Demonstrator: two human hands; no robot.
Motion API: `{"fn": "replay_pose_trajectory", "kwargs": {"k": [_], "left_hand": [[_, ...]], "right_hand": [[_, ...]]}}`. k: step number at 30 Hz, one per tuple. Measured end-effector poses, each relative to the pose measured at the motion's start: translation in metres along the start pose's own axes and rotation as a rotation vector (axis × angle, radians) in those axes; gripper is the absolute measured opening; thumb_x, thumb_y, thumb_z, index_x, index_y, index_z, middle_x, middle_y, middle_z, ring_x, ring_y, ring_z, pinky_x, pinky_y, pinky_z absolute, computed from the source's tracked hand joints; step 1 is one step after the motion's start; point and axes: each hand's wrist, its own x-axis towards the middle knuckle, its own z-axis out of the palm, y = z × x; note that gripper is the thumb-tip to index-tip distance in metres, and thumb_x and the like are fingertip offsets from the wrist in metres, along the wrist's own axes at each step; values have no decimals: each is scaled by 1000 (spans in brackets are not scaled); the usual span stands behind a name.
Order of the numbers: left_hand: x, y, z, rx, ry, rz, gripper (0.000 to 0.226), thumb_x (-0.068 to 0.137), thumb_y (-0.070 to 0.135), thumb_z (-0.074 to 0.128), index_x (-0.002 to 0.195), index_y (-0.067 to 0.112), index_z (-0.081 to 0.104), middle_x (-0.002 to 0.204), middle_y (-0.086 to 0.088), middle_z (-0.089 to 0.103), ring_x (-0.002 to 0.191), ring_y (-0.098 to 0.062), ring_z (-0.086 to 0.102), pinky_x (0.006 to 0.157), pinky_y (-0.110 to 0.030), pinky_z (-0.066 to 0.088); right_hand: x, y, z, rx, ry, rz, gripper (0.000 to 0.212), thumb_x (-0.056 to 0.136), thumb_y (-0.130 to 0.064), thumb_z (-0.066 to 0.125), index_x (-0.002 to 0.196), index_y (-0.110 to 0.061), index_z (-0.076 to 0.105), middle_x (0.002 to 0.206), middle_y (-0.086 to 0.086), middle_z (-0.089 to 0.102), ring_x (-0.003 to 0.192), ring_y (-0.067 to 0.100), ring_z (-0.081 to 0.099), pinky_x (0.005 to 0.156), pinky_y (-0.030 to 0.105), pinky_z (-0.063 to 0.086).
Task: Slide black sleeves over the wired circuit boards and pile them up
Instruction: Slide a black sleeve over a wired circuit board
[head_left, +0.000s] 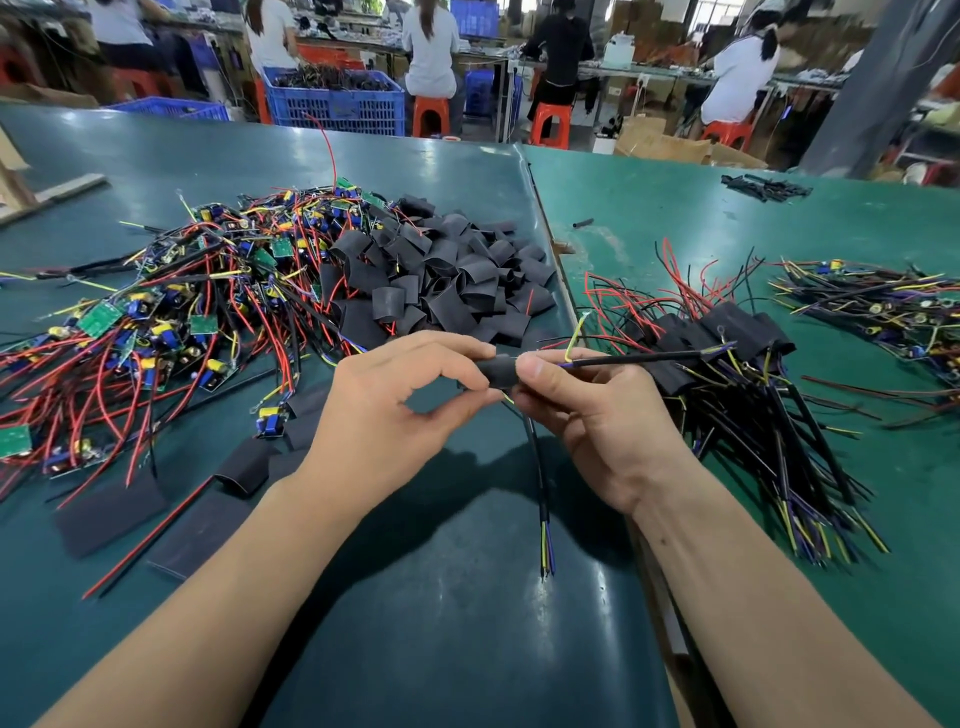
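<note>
1. The left hand (410, 395) is pinching one end of a black sleeve (496, 370) between thumb and curled fingers, holding it above the green tabletop (467, 597).
2. The right hand (582, 410) is gripping the other end of that same sleeve, thumb on top, with a black cable (639, 358) running out past its fingers toward the right.
3. The sleeve is lying with its long axis left to right, bridging the two hands; the board inside is hidden, so I cannot tell how far it is seated.
4. A second cable (537, 483) is hanging from under the sleeve down toward the person, its yellow and blue ends near the tabletop.
5. The finished pile of sleeved boards (727, 332) is lying just to the right of the right hand, much nearer to it than to the left, so the drop-off looks like a short move rightward for the right hand.
6. The heap of loose sleeves (447, 275) is sitting beyond the left hand, and the tangle of bare wired boards (171, 306) is spreading to its left, both within the left hand's easier reach.
7. In my judgement, the sleeve is nearly on and the piling step is coming next.
</note>
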Motion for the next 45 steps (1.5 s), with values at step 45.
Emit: {"fn": "replay_pose_trajectory", "kwargs": {"k": [45], "left_hand": [[-4, -15, 0, 82, 142, -108, 5, 90, 12, 66, 91, 10, 71, 92, 4, 66, 87, -15, 55, 74, -24, 43]], "right_hand": [[11, -31, -43, 20, 683, -78, 27, 97, -25, 54, 74, -14, 64, 47, -6, 62, 35, 4, 53, 35, 12, 37]]}}
